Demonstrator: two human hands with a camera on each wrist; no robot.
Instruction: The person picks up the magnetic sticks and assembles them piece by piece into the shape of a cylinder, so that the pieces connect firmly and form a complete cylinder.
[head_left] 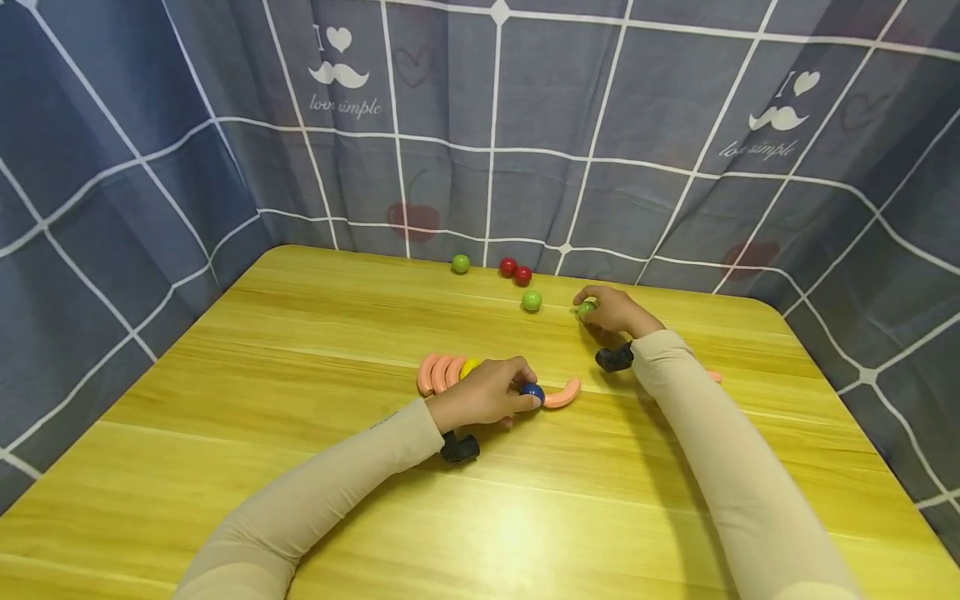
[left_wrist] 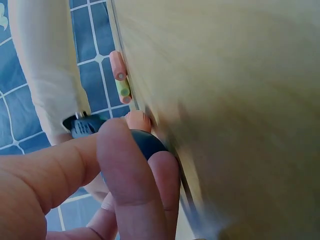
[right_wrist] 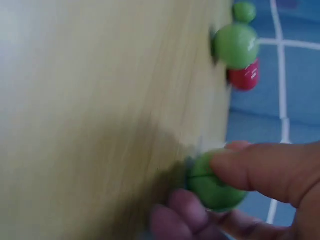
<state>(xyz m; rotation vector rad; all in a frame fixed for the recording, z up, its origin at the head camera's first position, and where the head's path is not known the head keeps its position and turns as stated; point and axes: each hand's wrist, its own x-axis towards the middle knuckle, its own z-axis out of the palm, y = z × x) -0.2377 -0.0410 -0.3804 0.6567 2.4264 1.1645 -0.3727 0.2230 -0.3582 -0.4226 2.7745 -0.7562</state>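
My left hand (head_left: 487,392) pinches a dark blue ball (head_left: 533,392) between thumb and fingers, low over the table; in the left wrist view the fingers cover much of the ball (left_wrist: 147,142). Just right of it lies a curved salmon-pink piece (head_left: 564,394), like a small sausage. Several more pink curved pieces (head_left: 440,374) lie side by side left of the hand, with a yellow piece (head_left: 468,367) partly hidden behind it. Farther back, my right hand (head_left: 613,310) pinches a green ball (head_left: 587,310); the right wrist view shows a dark line across this ball (right_wrist: 220,187).
Left of the right hand sits another green ball (head_left: 532,301). Two red balls (head_left: 515,271) and one more green ball (head_left: 461,264) stand near the table's back edge. A pink piece (head_left: 715,377) peeks out beside the right sleeve. Grey-blue checked curtains (head_left: 540,125) border the wooden table (head_left: 300,350).
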